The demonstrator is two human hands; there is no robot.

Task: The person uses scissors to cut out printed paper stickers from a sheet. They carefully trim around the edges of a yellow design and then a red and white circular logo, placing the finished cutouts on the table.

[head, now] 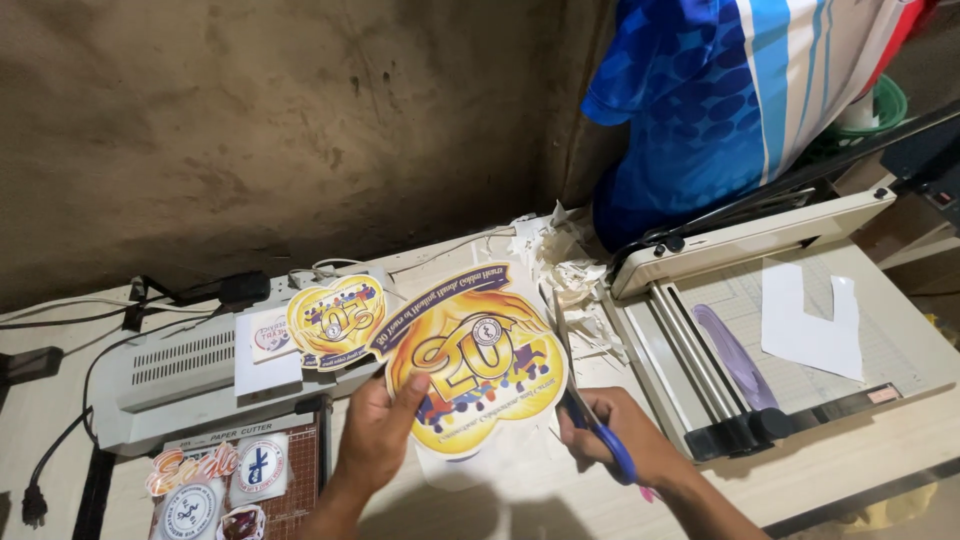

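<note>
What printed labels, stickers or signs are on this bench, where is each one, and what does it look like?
Large printed cutout: held in the left hand, yellow-orange with a purple banner; the right hand works blue scissors at its edge.
Smaller matching cutout: on the grey laminator.
Round stickers: on the paper cutter, white with blue emblems.
Orange cutout: beside them.

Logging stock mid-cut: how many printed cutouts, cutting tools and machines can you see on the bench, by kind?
Large yellow cutouts: 2, one in the left hand at, one on the laminator
Small stickers on the small cutter: 5
Scissors, in the right hand: 1
Paper cutters: 2, small, large
Laminator: 1
Total: 11
</note>
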